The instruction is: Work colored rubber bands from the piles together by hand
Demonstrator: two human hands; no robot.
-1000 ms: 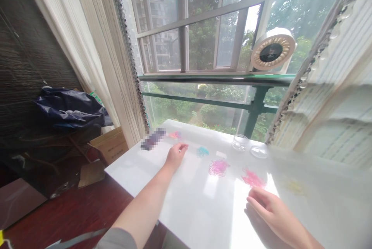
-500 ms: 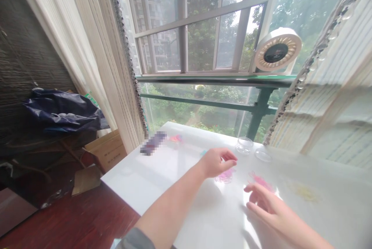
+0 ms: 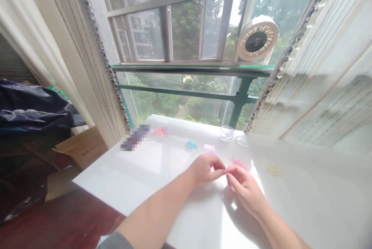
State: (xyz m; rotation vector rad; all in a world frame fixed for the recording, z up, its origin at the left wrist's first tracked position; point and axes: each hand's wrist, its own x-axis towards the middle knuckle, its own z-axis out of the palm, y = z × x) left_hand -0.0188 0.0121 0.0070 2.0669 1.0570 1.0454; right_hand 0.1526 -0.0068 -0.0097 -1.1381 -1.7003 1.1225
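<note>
Above the white table (image 3: pixel 116 187), the fingertips of my left hand (image 3: pixel 205 168) and my right hand (image 3: pixel 245 189) meet in a pinch. Whatever lies between them is too small to make out. Just behind my right hand is a pile of pink strands (image 3: pixel 240 163) that look like thin loops. My left hand mostly covers a purple pile (image 3: pixel 209 152). Further left are a turquoise pile (image 3: pixel 191 146) and an orange-pink pile (image 3: pixel 160 131). A pale yellow pile (image 3: pixel 273 170) lies to the right.
Near the far edge stand a clear round container (image 3: pixel 226 134) and a clear round lid or dish (image 3: pixel 241 141). A blurred-out dark object (image 3: pixel 135 137) lies at the far left corner. A round fan (image 3: pixel 257 40) is by the window, and a cardboard box (image 3: pixel 83 148) sits left of the table.
My left hand has moved right, from beside the turquoise pile, past the purple one, to meet my right hand. My right hand's fingers have closed to a pinch. The view has swung slightly.
</note>
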